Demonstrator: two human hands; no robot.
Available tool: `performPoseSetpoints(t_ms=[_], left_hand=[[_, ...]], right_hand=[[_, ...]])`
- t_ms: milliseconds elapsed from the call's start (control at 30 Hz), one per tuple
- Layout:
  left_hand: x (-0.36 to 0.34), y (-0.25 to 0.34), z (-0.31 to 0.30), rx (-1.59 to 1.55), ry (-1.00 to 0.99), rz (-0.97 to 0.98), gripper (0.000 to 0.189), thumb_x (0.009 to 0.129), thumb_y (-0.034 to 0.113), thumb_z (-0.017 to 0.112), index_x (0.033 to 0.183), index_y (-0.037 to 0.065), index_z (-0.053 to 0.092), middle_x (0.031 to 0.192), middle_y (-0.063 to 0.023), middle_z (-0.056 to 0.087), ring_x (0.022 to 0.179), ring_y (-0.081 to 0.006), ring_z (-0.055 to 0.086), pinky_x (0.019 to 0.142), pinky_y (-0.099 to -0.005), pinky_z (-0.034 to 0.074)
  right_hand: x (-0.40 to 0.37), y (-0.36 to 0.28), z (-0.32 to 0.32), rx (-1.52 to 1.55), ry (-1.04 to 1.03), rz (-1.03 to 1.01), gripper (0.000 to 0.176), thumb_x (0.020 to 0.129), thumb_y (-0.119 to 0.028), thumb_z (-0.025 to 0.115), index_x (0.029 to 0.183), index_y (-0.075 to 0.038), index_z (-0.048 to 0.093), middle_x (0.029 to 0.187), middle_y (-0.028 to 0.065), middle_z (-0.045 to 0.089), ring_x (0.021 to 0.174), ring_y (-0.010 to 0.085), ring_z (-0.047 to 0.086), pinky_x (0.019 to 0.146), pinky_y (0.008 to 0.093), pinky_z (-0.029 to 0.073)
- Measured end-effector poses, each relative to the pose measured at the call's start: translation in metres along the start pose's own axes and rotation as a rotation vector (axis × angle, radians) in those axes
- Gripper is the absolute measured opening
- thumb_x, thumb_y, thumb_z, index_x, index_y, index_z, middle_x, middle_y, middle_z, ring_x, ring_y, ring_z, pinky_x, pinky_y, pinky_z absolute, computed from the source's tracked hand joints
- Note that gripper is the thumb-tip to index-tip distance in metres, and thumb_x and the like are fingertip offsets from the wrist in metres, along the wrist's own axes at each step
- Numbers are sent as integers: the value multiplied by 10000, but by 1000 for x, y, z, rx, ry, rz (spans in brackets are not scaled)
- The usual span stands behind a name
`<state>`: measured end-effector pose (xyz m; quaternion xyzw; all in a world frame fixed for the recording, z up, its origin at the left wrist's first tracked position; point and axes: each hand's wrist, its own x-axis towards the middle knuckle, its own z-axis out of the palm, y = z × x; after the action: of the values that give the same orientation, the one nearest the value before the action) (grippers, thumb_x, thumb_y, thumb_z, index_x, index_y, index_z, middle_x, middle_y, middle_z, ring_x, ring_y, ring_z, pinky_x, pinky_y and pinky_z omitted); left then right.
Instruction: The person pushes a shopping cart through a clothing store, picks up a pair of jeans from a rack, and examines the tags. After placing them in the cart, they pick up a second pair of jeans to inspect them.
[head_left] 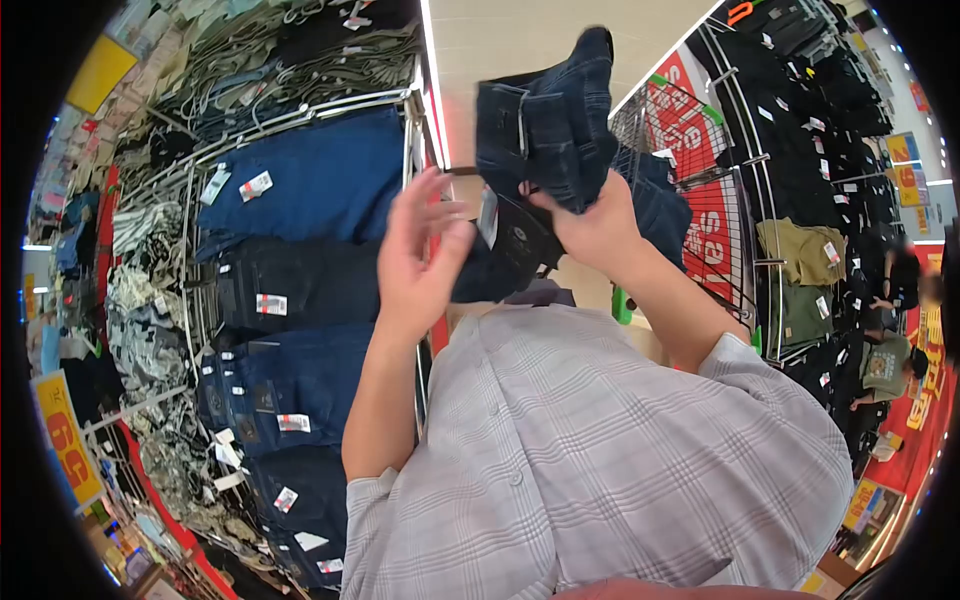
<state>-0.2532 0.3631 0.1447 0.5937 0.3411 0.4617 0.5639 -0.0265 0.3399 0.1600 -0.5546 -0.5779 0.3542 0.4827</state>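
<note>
R hand (592,228) is clenched on a folded pair of dark blue denim jeans (545,120), gripping the lower edge w/ the fingers tucked under the fabric. The jeans are held up high, in front of the grey plaid shirt (590,450) & above both forearms. L hand (420,250) is released, fingers spread & palm turned toward the jeans, just beside a white hang tag (488,215) dangling under them; can't tell if it touches the tag.

On the L side a metal wire rack (400,130) carries stacks of folded trousers: a bright blue denim pile (300,180) on top, a black pile (300,285) below it, more dark blue ones (290,385) under that. To the R, a red sale sign (705,215) sits behind wire mesh, w/ folded olive green garments (800,250) on another rack
</note>
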Motion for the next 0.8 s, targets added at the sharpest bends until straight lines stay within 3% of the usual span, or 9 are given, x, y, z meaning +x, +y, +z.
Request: performPoseSetpoints(t_ms=[33, 133, 167, 200, 300, 333, 467, 633, 800], left_hand=[[7, 1, 16, -235, -54, 4, 666, 923, 103, 688, 1499, 23, 362, 1417, -186, 501, 1135, -228, 609, 992, -366, 482], [33, 9, 45, -347, -43, -83, 531, 938, 125, 690, 1412, 11, 480, 1295, -123, 600, 1107, -174, 604, 952, -339, 494], [43, 4, 43, -291, -49, -141, 466, 952, 137, 682, 1372, 10, 526, 1246, -92, 631, 1088, -146, 605, 931, -319, 498], [50, 1, 42, -255, -24, -209, 349, 1005, 229, 632, 1281, 18, 602, 1142, -32, 664, 1035, -88, 603, 878, -273, 499], [51, -15, 37, -239, -25, -249, 405, 1046, 302, 558, 1320, 3, 547, 1219, -61, 636, 1093, -123, 601, 925, -287, 482], [48, -14, 34, -270, -12, -356, 467, 1055, 366, 526, 1317, -20, 546, 1240, -73, 644, 1096, -161, 626, 930, -289, 492], [51, -7, -3, -308, 191, -506, 497, 1046, 359, 537, 1334, -45, 522, 1322, -131, 620, 1164, -239, 640, 968, -351, 527], [53, -12, -66, -447, 322, -352, 456, 1044, 351, 542, 1291, -32, 561, 1241, -137, 665, 1088, -235, 679, 914, -332, 558], [47, 1, -99, -478, 382, -389, 393, 1047, 279, 539, 1313, -9, 562, 1265, -130, 657, 1126, -257, 665, 939, -393, 555]], right_hand=[[-1, -4, -4, -6, 9, -6, 457, 813, -83, 781, 1240, -11, 634, 1086, 142, 727, 976, 211, 696, 866, 335, 539], [1, -22, 0, -407, -154, -300, 869, 704, -187, 820, 1463, -34, 424, 1275, 242, 584, 1165, 416, 581, 1026, 462, 461], [3, -17, 2, -363, -209, -319, 824, 714, -163, 826, 1432, -37, 442, 1240, 206, 589, 1139, 354, 596, 990, 410, 473], [3, -13, 3, -115, -251, -165, 801, 741, -137, 824, 1425, -10, 428, 1259, 166, 589, 1152, 277, 584, 1013, 369, 452], [9, 4, -2, 329, -284, 201, 655, 816, -100, 808, 1373, 10, 481, 1218, 62, 611, 1101, 124, 569, 994, 294, 453], [14, 9, -6, 385, -291, 326, 614, 839, -195, 826, 1334, -17, 511, 1115, 27, 645, 993, 94, 604, 877, 254, 496], [27, 21, -32, 640, 97, 482, 560, 871, -173, 789, 1296, 89, 536, 1127, 140, 687, 1022, 216, 679, 928, 328, 548], [54, 6, -84, 675, 244, 493, 353, 948, -171, 676, 1247, 3, 608, 1170, 139, 697, 1048, 255, 691, 935, 418, 558], [65, 18, -105, 731, 214, 437, 349, 984, -179, 627, 1275, 11, 598, 1197, 147, 689, 1061, 249, 687, 954, 394, 551]])
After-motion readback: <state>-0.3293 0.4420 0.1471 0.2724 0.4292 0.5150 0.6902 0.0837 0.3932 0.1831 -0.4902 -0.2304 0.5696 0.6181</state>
